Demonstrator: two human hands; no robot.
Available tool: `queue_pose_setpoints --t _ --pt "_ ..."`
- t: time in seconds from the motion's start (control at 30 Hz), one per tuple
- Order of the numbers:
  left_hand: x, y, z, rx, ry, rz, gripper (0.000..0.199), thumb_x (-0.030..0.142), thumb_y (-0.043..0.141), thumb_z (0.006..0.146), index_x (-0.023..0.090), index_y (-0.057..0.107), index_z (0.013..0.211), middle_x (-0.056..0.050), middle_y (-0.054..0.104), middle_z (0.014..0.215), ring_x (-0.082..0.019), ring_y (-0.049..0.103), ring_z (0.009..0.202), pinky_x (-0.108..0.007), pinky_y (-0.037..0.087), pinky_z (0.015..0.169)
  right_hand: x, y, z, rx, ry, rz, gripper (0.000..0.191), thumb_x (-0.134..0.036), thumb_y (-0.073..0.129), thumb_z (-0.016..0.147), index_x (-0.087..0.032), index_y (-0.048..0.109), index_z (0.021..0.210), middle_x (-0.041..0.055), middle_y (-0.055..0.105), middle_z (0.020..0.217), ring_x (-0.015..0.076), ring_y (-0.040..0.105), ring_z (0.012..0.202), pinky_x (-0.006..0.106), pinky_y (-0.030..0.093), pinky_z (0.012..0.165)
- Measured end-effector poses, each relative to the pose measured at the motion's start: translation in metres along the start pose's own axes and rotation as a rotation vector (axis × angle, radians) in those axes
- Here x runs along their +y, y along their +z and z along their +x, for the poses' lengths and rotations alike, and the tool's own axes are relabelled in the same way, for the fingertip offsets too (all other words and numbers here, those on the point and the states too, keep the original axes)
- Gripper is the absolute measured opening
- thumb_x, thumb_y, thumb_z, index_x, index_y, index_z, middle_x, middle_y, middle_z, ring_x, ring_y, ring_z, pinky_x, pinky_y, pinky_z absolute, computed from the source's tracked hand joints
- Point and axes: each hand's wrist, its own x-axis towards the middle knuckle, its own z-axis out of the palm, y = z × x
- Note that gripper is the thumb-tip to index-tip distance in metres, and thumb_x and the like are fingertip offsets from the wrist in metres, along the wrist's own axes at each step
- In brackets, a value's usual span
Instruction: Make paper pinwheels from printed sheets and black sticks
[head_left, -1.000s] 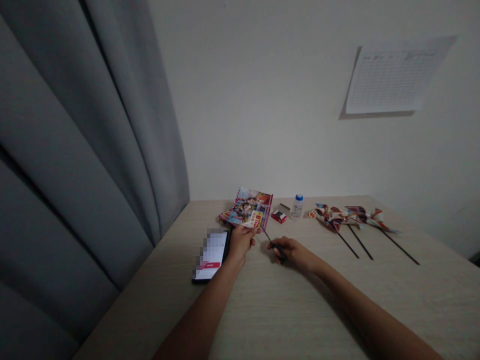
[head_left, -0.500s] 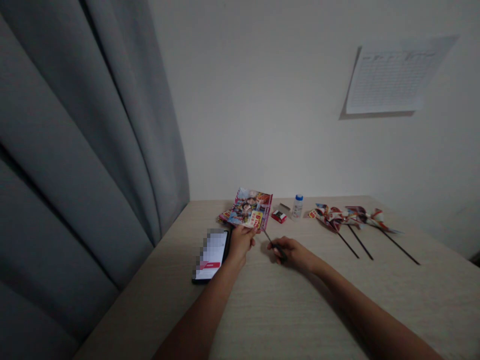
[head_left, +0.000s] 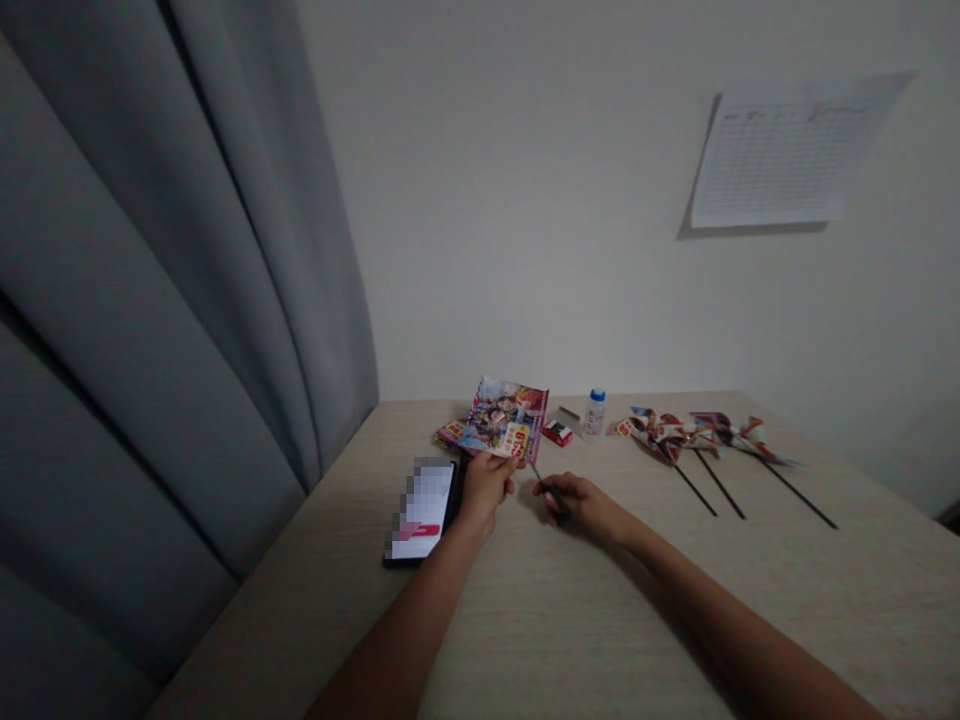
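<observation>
A glossy, colourful printed sheet (head_left: 501, 412) is pinched along its lower edge by my left hand (head_left: 486, 488), raised over the table. My right hand (head_left: 581, 505) grips the dark handles of scissors (head_left: 550, 492). Their blades point up and left and meet the sheet's lower right corner; whether they are parted I cannot tell. Under the held sheet, more printed paper (head_left: 448, 434) shows at its left. A phone (head_left: 424, 515) with a lit screen lies left of my left hand, partly covered by my forearm.
Beyond my hands are a small red box (head_left: 558, 433), a grey strip-like piece (head_left: 569, 413) and a blue-capped bottle (head_left: 595, 412). Several paper pinwheels (head_left: 671, 435) on dark sticks lie at the right. A grey curtain (head_left: 187, 300) borders the left; a ruled paper (head_left: 772, 160) hangs on the wall.
The printed sheet and my left hand have shifted slightly to the right. My right hand and the scissors have barely moved.
</observation>
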Motion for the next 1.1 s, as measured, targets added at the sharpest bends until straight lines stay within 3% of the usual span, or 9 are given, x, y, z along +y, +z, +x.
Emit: queue_pose_setpoints --t 0.2,1.1 --pt "-0.002 0.002 -0.002 -0.028 0.017 0.001 0.039 0.04 0.082 0.065 0.013 0.067 0.089 -0.006 0.074 0.079 -0.004 0.047 0.039 -0.018 0.019 0.039 -0.003 0.0 0.0 -0.019 -0.017 0.036 0.044 -0.053 0.053 0.091 -0.014 0.069 0.107 0.0042 0.064 0.076 0.0159 0.056 0.071 0.027 0.045 0.067" --pt "-0.003 0.001 0.0 -0.032 0.007 -0.002 0.039 0.038 0.081 0.066 0.012 0.064 0.09 -0.008 0.075 0.082 -0.004 0.047 0.039 -0.017 0.019 0.039 -0.009 0.0 -0.001 0.016 0.005 -0.06 0.04 -0.046 0.052 0.09 -0.013 0.07 0.104 0.0054 0.064 0.077 0.0159 0.056 0.07 0.028 0.045 0.068"
